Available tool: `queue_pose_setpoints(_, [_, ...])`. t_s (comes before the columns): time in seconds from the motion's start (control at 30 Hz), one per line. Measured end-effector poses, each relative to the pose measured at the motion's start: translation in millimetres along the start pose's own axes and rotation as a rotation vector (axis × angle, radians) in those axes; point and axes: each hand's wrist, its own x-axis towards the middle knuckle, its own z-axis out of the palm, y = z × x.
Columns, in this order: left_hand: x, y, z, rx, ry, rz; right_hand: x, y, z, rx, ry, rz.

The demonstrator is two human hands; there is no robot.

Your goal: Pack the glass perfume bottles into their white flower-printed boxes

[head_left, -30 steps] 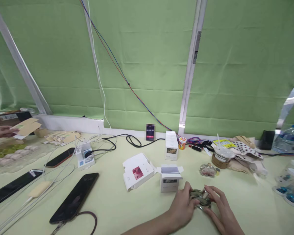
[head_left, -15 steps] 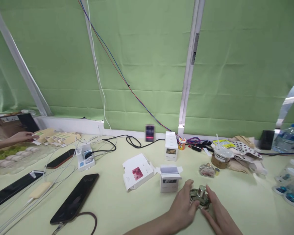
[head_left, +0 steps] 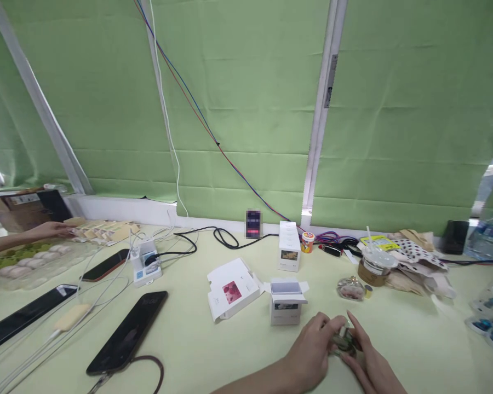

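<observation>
Low on the right, a small glass perfume bottle with greenish contents and a silvery top is held between my two hands. My left hand grips it from the left, its thumb and index finger up by the top. From the right, my right hand closes its fingers round the bottle's side. Much of the bottle is hidden by fingers. Beyond my hands lies a similar clear bottle, with a small gold cap beside it. An open white box stands left of them, near a flattened white carton.
A row of white boxes and a small orange tub stand at the back. Right are a lidded cup and clear jars. Left lie phones, cables and a power strip. Another person's hand reaches over eggs.
My left hand has shifted slightly right and its fingers have moved up to the bottle's top, covering more of it. The other person's hand has moved a little to the right.
</observation>
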Motion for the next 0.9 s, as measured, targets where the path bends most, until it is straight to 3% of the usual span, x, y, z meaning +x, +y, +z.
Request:
queue_pose_setpoints(0.23, [-2.6, 3.1, -2.7, 0.040, -0.021, 0.002, -0.5, -4.7, 3.0, 0.027, 0.021, 0.005])
queue_pose_setpoints(0.37, [-5.7, 1.3, -0.1, 0.000, 0.022, 0.005, 1.3, -7.0, -2.9, 0.055, 0.008, 0.047])
queue_pose_setpoints(0.57, [-0.4, -9.5, 6.5, -0.136, 0.012, -0.201, 6.7, -10.4, -16.4, 0.102, 0.111, 0.190])
queue_pose_setpoints(0.7, [5.7, -15.2, 8.8, -0.315, 0.030, -0.330, 8.0, -15.4, -19.7, 0.169, 0.114, 0.240])
queue_pose_setpoints(0.9, [10.5, -26.6, 18.9, -0.734, 0.121, -0.460, 5.2, -23.1, -18.1, 0.316, 0.012, 0.178])
